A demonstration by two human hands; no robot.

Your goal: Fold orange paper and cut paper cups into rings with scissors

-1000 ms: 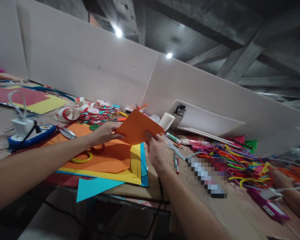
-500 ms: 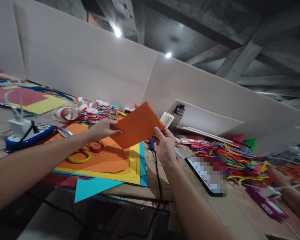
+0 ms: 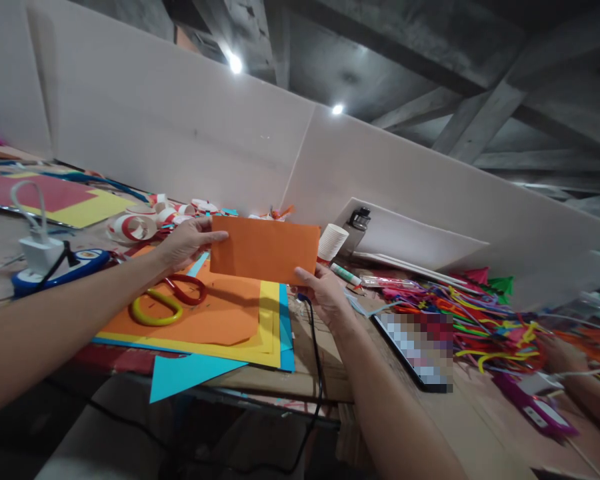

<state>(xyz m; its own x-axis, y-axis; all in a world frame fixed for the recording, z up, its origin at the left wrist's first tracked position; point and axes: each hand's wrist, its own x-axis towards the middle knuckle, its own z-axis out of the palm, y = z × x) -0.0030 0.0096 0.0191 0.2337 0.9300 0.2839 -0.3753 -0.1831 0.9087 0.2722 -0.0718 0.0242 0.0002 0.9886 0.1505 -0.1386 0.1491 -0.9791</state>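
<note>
An orange piece of paper (image 3: 265, 250) is held up above the table between my two hands. My left hand (image 3: 193, 241) pinches its left edge, thumb across the front. At the lower right corner, my right hand (image 3: 325, 290) grips it with the thumb in front. Below the paper lies a stack of coloured sheets, with an orange sheet (image 3: 220, 310) on top and a yellow sheet (image 3: 270, 333) under it. Scissors with one yellow and one red handle (image 3: 157, 319) rest on the stack, their blades partly behind my left arm. A blue paper triangle (image 3: 190, 375) overhangs the table's front edge.
Red-and-white paper rolls (image 3: 133, 228) and a blue power strip (image 3: 87, 261) are at left. Stacked paper cups (image 3: 333, 241), a dark bottle (image 3: 357, 230), a glue stick (image 3: 345, 274), a phone (image 3: 410, 353) and colourful pipe cleaners (image 3: 470, 323) are right. Another person's hand (image 3: 560, 353) shows far right.
The orange paper has turned from a slant to nearly level, its broad face towards me. My left hand has moved left and up; my right hand has shifted slightly.
</note>
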